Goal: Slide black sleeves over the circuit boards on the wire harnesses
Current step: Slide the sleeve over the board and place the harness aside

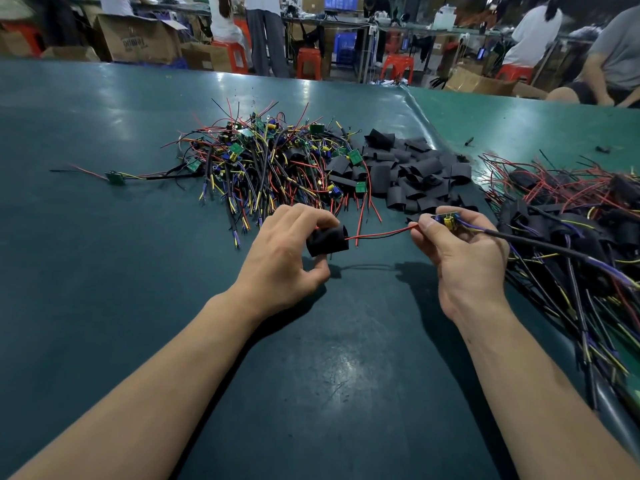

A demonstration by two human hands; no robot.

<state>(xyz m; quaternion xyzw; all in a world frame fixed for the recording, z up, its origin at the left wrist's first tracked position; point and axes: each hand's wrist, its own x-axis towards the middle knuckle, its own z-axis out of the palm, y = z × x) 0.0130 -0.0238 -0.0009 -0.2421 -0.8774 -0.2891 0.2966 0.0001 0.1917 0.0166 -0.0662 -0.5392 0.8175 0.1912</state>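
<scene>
Sleeving looks partly done: a pile of sleeved harnesses [568, 216] lies at the right, while a large tangle of bare harnesses [263, 164] and a heap of loose black sleeves [405, 174] wait farther back on the green mat [104, 254]. The left hand [287, 261] pinches one black sleeve [327, 240], already threaded onto the red wire [377, 234]. The right hand [464, 258] pinches the circuit board [446, 220], uncovered and well apart from the sleeve. Sliding it along the wire onto the board remains.
</scene>
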